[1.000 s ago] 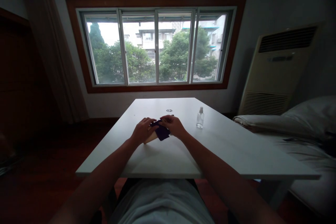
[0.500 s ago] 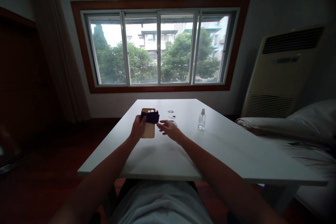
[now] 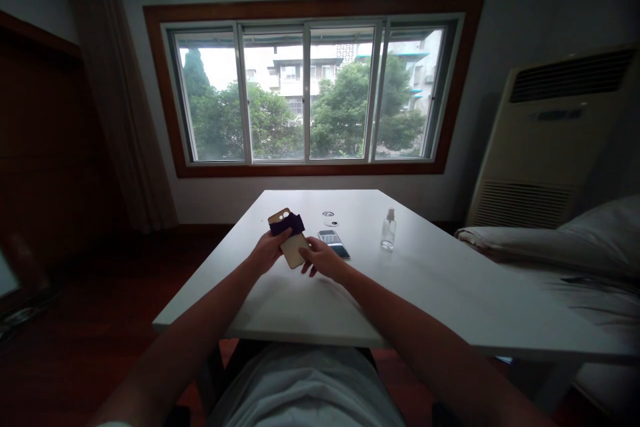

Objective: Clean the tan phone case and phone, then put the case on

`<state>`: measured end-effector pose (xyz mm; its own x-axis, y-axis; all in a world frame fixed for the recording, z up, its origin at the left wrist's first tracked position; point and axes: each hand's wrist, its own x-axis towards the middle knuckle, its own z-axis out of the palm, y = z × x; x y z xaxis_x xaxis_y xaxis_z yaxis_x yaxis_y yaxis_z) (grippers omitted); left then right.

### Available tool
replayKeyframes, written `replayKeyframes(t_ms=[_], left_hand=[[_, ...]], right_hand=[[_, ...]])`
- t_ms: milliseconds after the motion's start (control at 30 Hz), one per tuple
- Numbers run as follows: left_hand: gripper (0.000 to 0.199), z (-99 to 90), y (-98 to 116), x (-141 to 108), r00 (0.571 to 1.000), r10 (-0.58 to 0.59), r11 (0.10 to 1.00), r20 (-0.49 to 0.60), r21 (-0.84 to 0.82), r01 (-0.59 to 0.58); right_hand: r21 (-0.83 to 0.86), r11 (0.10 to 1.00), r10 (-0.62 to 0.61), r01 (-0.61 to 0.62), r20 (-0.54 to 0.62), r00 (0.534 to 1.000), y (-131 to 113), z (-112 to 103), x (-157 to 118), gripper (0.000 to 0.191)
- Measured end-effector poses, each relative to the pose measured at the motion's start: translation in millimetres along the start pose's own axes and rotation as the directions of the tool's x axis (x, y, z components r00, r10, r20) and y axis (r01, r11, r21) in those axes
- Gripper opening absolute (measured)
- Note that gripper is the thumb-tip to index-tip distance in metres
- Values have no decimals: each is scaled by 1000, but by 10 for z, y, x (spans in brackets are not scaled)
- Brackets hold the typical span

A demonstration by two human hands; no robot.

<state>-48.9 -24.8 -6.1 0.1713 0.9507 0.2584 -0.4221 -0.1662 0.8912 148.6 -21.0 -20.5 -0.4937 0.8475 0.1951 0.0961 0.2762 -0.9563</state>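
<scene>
Head view: cloth and phone case (image 3: 295,252) share one thumb's grip

I'm watching the left hand (image 3: 268,251) clamp the phone case along its side, thumb laid over the dark purple cloth (image 3: 295,222), fingers hidden beneath. Right hand (image 3: 321,257) pinches the lower corner, thumb on top, the other fingers curled loosely below. So the case sits tilted between both hands, above the near-middle of the table (image 3: 425,293); whether any edge touches down, I can't tell.

Trouble spots, as I judge them: if that left thumb eases, the cloth could slide off the smooth back. Pull unevenly at the corner and the thin shell could flex or twist free. Smartphone (image 3: 333,243) lies just beside the right hand, so a careless knuckle could shove it. Spray bottle (image 3: 388,232) stands farther right, tall and narrow; a wide elbow swing might tip it.

Materials now: the case is tan, looks like plastic, rounded corners, round camera holes up top. Cloth looks matte and soft, edges ragged. Clear bottle, pale nozzle; glossy phone screen; two small round pieces (image 3: 331,223) beyond, too small to name.
</scene>
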Motion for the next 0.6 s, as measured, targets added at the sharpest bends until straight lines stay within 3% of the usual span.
replayKeyframes(t_ms=[233,433,600], left_hand=[[40,-67,-13,33,997,-68,997,-45,-48,66],[42,-144,-7,114,993,-34,995,-116,-96,23],[46,-209,10,180,986,-13,985,-169,-174,-16]], right_hand=[[12,999,-40,40,-23,999,-24,91,-13,40],[14,998,-59,60,-61,996,-126,39,-39,57],[22,996,-80,82,-68,994,-180,-77,-52,54]])
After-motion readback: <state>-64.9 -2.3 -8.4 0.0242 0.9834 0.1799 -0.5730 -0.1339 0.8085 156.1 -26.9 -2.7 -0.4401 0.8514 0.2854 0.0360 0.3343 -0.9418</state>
